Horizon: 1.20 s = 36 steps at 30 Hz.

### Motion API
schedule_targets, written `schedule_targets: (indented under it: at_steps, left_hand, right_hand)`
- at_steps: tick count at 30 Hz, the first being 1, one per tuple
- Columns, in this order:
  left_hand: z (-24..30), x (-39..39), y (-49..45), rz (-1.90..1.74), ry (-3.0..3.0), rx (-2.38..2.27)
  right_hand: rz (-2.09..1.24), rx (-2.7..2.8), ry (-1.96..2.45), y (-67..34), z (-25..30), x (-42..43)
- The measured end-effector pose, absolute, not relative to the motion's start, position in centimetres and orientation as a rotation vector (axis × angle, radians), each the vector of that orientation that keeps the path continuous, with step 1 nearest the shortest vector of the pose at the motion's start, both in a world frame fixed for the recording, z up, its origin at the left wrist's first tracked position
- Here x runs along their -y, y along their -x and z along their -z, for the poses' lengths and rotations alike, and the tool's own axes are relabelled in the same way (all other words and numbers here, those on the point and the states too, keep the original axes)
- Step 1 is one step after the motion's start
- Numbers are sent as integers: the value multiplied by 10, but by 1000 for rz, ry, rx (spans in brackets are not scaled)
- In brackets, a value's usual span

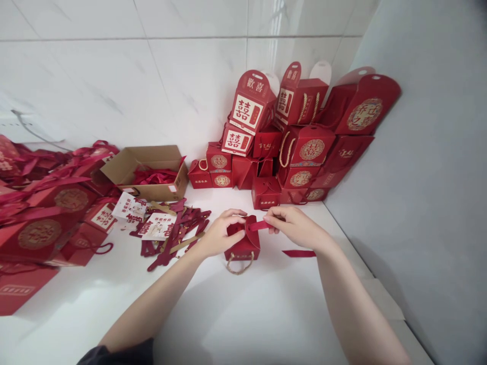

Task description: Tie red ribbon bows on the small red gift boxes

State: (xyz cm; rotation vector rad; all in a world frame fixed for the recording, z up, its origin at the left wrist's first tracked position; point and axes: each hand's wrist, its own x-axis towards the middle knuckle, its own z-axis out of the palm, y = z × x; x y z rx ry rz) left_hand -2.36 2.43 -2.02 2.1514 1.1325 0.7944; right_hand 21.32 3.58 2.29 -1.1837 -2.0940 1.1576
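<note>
A small red gift box (243, 248) with a beige rope handle (239, 270) hanging at its front stands on the white table. My left hand (224, 233) curls its fingers and thumb around the left side of the box's top flaps. Just right of the box, my right hand (283, 223) pinches a red ribbon (259, 225) between thumb and fingers. The ribbon runs from those fingertips to the top of the box; where it enters the flaps is too small to tell. Beneath my right forearm, a flat piece of red ribbon (299, 253) lies on the table.
Stacked red gift boxes (300, 152) stand behind, against the tiled wall. An open cardboard box (155, 191) holds red ribbons. Left of my hands lie dark red strips (182, 223) and printed white cards (158, 226). More ribboned red boxes (41, 230) crowd the far left. A grey wall (426, 177) borders the right.
</note>
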Motion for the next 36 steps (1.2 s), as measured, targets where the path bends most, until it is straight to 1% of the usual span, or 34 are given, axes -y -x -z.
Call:
schedule_targets:
  at_steps: [9, 14, 16, 19, 21, 23, 25, 27, 30, 36]
  left_hand:
    - [18, -25, 25, -843, -2068, -1226]
    - [-2, -22, 33, -928, -2074, -1288]
    - [-14, -18, 37, -976, -2107, -1332]
    - [-27, -7, 40, -996, -2161, -1489]
    - [-30, 2, 40, -874, -2186, -1631]
    - [-27, 10, 37, -666, -2201, -1745]
    - [-22, 14, 33, -488, -2203, -1789]
    - [-16, 14, 31, -422, -2169, -1784]
    - [-15, 7, 38, -490, -2038, -1720]
    - [-30, -4, 57, -628, -1574, -1607]
  right_hand:
    - [-1078, 2193, 1196, -207, -18, -35]
    - [-994, 2084, 1087, -190, -19, -40]
    - [-1071, 2134, 954, -180, -19, -45]
    - [-1278, 2230, 754, -168, -21, -55]
    - [-1360, 2148, 687, -162, -23, -60]
    - [-1394, 1949, 660, -158, -26, -62]
    - [-1440, 1750, 632, -153, -30, -59]
    - [-1495, 1640, 600, -150, -32, -55]
    - [-1533, 1650, 608, -150, -30, -47]
    - [-1537, 1936, 824, -152, -10, -44]
